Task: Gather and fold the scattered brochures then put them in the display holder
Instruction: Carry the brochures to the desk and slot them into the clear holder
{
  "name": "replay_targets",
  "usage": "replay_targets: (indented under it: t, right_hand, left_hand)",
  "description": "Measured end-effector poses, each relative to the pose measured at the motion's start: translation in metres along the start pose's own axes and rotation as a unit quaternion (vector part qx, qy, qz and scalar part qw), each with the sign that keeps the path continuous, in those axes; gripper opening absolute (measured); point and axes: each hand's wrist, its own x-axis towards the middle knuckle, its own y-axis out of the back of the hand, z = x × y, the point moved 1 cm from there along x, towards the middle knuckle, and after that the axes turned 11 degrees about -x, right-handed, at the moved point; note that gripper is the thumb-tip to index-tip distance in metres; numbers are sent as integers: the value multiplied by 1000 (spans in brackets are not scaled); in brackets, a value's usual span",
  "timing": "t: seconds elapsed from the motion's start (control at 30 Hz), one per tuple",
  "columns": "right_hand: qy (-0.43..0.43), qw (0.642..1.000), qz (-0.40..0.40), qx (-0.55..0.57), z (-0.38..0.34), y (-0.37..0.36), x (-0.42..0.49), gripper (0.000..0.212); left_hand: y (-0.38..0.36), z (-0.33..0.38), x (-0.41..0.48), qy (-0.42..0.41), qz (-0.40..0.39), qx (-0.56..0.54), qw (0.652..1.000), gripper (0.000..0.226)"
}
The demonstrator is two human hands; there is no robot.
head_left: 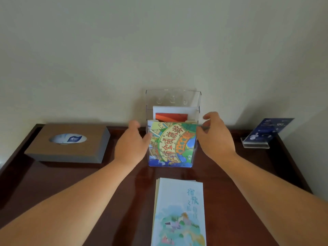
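At the back of the bench [53, 183], against the wall, I see the clear holder [173, 96] with a colourful folded brochure [171, 144] standing in its front pocket and a red-and-white one [171, 117] tucked behind it. My left hand [131, 146] sits against the left edge of the front brochure and my right hand [215, 137] against its right edge, at the holder's sides. The left fingers [134, 124] are blurred, so I cannot tell whether they pinch anything; the right fingers [210, 116] are loosely apart, thumb near the top corner, clamped on nothing that I can make out.

Nearer to me lies a pale blue brochure [179, 210], folded long and flat, with other sheets peeping out beneath its left edge.

I judge these to be light, thin paper: stiff enough along the fold to stand, floppy across the width, and glossy enough to slide on the polished wood. I would take the pale one by its long edges, thumb on top and fingers beneath, squeezing the layers so they do not fan. The holder looks like light acrylic and may skid if pushed, so one hand should steady it.
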Motion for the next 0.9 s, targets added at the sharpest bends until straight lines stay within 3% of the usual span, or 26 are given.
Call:
replay_targets:
  t: [0.1,0.17,0.23,0.3,0.37,0.5,0.7,0.9]
  right_hand:
    - [-53,998,-18,4,25,-5,-35,22]
    - [-110,983,-137,-61,40,-15,-62,20]
    - [-155,942,-263,-139,51,-26,-93,32]
    - [-195,908,-331,-166,54,-32,-123,42]
    - [-241,891,-366,-120,52,-34,-148,39]
    - [-290,881,-371,-43,45,-44,-173,43]
    - [-294,885,-354,-72,40,-49,-174,63]
    - [-304,889,-336,-59,47,-54,-176,42]
  left_hand:
    - [1,-24,-32,32,-6,-11,999,23]
    - [-9,-38,-60,67,-75,8,995,20]
    - [-25,-49,-88,97,-146,16,984,17]
    - [-38,-58,-114,113,-201,23,973,14]
    - [-47,-62,-133,123,-243,29,962,14]
    - [-52,-59,-145,128,-248,44,959,14]
    - [-53,-52,-152,139,-262,40,954,10]
    - [-54,-46,-149,270,-248,-71,928,20]
